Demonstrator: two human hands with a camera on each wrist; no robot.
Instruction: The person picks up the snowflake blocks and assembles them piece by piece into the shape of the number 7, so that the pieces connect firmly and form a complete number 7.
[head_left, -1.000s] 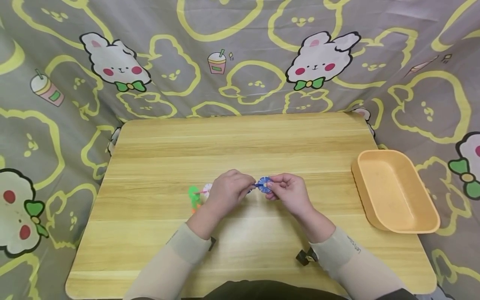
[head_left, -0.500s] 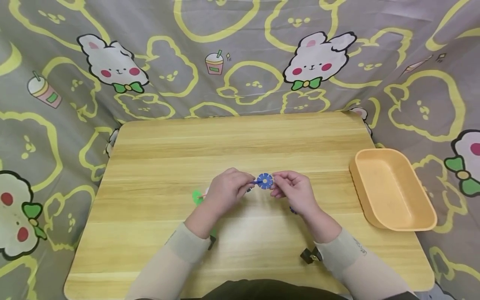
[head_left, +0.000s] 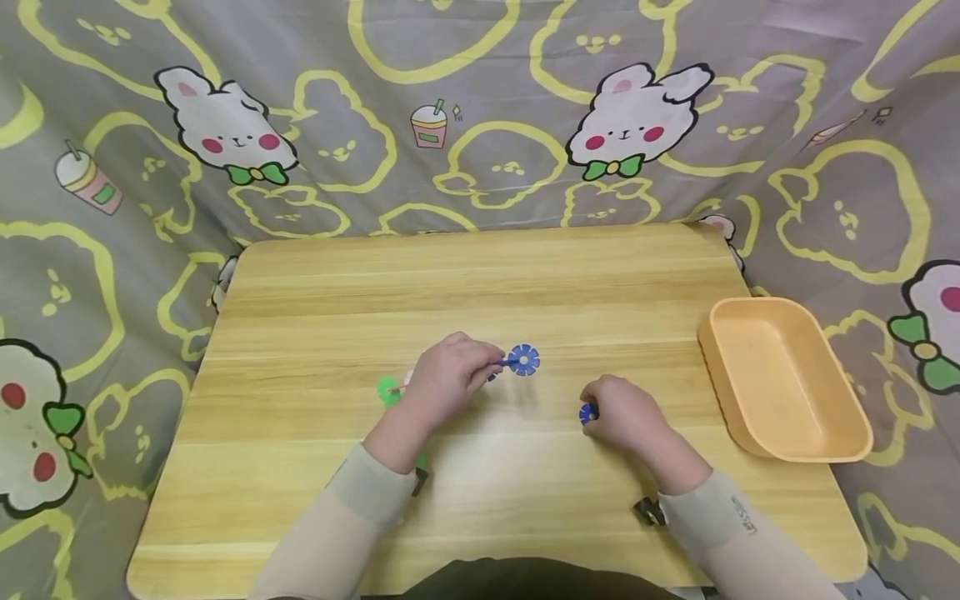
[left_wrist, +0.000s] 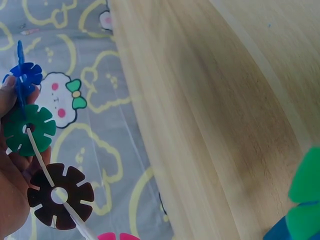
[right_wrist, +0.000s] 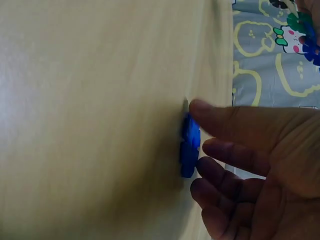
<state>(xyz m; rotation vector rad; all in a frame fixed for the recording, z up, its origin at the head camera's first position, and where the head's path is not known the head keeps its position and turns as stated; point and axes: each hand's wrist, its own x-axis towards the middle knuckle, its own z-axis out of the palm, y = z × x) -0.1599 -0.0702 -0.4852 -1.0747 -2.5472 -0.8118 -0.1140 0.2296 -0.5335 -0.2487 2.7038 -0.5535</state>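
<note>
My left hand (head_left: pixel 452 372) pinches a chain of slotted plastic snowflake discs above the table. A blue disc (head_left: pixel 523 360) faces up at its right end, and a light green disc (head_left: pixel 387 390) shows left of the hand. The left wrist view has blue (left_wrist: pixel 30 75), green (left_wrist: pixel 30 130) and dark brown (left_wrist: pixel 61 196) discs joined edge to edge, with a pink disc (left_wrist: pixel 118 236) below. Lower and to the right, my right hand (head_left: pixel 628 417) curls thumb and fingers round a loose blue disc (right_wrist: pixel 189 147) lying on the table. How firmly it holds that disc cannot be told.
An orange plastic bin (head_left: pixel 787 379) stands at the right edge of the wooden table (head_left: pixel 480 283). A patterned grey curtain (head_left: pixel 510 100) hangs behind and at both sides. Further light green pieces (left_wrist: pixel 306 195) sit beneath the left wrist.
My right hand has let go of the blue disc at the chain's end and moved down and right to the loose blue disc. The left hand keeps its pinch, nearly in place.
</note>
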